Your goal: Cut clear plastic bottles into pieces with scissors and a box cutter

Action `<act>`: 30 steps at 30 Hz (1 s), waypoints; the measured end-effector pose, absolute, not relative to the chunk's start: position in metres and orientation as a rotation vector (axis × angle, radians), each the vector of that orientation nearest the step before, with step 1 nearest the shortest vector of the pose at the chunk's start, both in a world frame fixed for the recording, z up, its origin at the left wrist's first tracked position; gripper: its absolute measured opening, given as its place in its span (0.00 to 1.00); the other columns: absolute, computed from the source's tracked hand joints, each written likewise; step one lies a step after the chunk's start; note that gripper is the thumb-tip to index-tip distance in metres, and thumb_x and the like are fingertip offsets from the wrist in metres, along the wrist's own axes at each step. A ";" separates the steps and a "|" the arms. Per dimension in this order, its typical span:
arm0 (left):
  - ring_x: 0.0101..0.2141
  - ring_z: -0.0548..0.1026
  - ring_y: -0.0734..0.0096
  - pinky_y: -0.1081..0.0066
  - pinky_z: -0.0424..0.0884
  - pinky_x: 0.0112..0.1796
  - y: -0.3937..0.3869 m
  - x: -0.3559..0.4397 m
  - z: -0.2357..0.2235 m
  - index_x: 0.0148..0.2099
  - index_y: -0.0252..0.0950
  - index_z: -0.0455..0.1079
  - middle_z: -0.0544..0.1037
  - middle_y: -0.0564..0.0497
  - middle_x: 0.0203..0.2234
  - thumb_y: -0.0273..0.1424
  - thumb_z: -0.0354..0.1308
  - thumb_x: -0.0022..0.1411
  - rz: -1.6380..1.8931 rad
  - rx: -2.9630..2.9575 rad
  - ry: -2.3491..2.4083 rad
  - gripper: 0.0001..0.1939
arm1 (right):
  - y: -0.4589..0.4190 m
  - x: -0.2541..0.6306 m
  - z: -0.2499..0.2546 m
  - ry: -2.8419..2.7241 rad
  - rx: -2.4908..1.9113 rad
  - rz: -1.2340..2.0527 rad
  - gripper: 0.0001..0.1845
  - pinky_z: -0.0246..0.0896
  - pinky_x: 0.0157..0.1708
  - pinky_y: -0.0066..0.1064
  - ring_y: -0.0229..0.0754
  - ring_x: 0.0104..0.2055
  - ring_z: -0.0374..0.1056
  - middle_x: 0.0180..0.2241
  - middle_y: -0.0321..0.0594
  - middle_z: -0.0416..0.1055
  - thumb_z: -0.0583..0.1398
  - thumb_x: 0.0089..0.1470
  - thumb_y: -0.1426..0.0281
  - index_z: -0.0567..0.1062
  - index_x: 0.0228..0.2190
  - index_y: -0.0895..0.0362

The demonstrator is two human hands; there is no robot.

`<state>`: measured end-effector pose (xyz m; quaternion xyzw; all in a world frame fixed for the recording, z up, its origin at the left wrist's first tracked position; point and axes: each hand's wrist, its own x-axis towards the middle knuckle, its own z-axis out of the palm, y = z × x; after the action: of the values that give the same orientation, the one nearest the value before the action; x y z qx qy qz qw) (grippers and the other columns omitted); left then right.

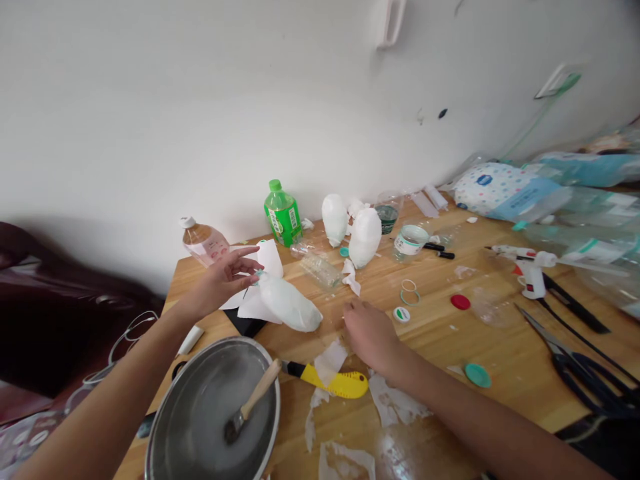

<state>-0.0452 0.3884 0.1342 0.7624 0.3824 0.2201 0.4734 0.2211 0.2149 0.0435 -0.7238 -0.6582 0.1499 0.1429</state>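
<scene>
Bottle, wht, axis diag, neck twd L hand

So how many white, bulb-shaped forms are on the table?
3: one white form lies by the left hand; the second and third stand side by side near the wall. More could be hidden.

Table: smooth wood, slight sheen; bowl, lower left: shiny metal; brush handle: matt wood; wrapped bottle, centre: white paper-like skin, faintly creased; green bottle, above it: glossy plastic; knife handle, lower centre: smooth plastic.
</scene>
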 end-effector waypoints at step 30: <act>0.49 0.74 0.57 0.54 0.70 0.52 0.392 -0.041 0.118 0.67 0.44 0.60 0.74 0.43 0.50 0.40 0.69 0.56 0.431 1.589 1.136 0.39 | 0.239 0.237 0.015 -2.124 -1.433 0.322 0.29 0.67 0.51 0.53 0.59 0.52 0.71 0.48 0.54 0.76 0.68 0.53 0.77 0.71 0.55 0.60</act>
<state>-0.0406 0.3925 0.1177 0.6685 0.4779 0.1813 0.5402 0.2370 0.2393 0.0148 -0.5333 -0.7906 0.1199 0.2760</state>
